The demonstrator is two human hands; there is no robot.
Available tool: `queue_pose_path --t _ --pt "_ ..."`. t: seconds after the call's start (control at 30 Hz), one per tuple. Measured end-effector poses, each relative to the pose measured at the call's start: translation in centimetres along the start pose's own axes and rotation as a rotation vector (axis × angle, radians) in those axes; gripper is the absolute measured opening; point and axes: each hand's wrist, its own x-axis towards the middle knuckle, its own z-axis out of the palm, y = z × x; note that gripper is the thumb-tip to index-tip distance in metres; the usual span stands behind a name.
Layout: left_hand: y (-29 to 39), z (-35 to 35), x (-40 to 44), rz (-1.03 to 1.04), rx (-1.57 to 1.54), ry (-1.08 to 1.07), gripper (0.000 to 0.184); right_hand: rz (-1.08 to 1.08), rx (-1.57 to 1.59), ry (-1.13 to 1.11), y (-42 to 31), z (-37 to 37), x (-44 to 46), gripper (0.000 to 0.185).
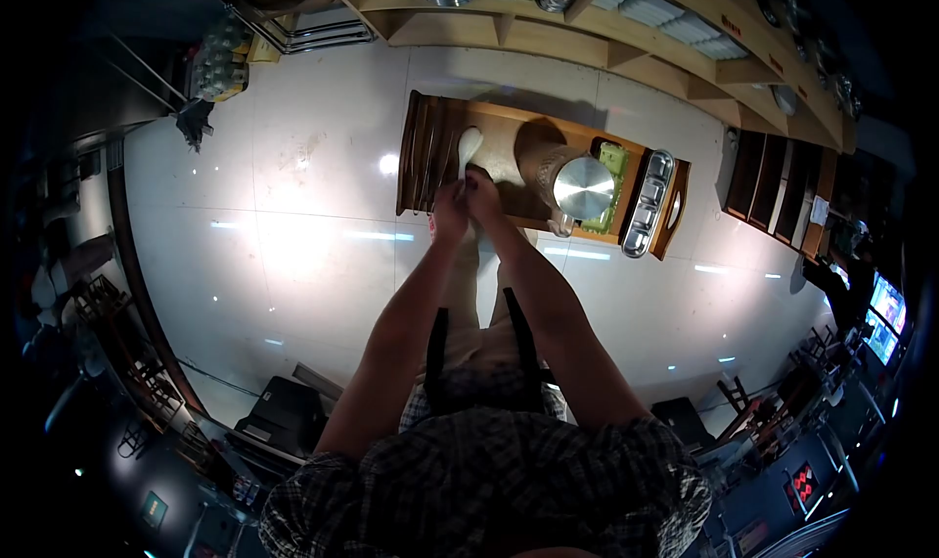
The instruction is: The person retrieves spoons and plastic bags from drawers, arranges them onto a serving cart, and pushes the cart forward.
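A white spoon [470,145], its rounded end pointing away from me, is above the wooden tray [509,206]. My left hand [450,212] is closed around the lower end of its handle. Right beside it, my right hand [482,196] has its fingers curled in against the left one; whatever they pinch is hidden. To the right of my hands stands a clear jug with a round steel lid [584,186]. Behind the jug a green basket [613,157] partly shows. A steel compartment tray [648,204] lies across the wooden tray's right end.
Dark wooden slats [430,152] fill the wooden tray's left end. Along the far side runs a wooden shelf [548,32] with pots and green baskets. Bottles [221,61] stand at the back left. A dark box [282,413] is at lower left, and lit screens [885,313] at far right.
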Motion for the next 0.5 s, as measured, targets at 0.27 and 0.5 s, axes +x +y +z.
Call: queue_pose_path --t 0.27,0.5 --pt "2.0 -0.3 0.1 -0.059 0.118 0.048 0.018 0.092 0.266 -0.172 -0.9 -0.1 1.0 0.030" --pt "2.5 0.8 0.6 -0.134 0.297 0.106 0.021 -0.076 -0.101 -0.006 -3.7 -2.2 0.2 0.024"
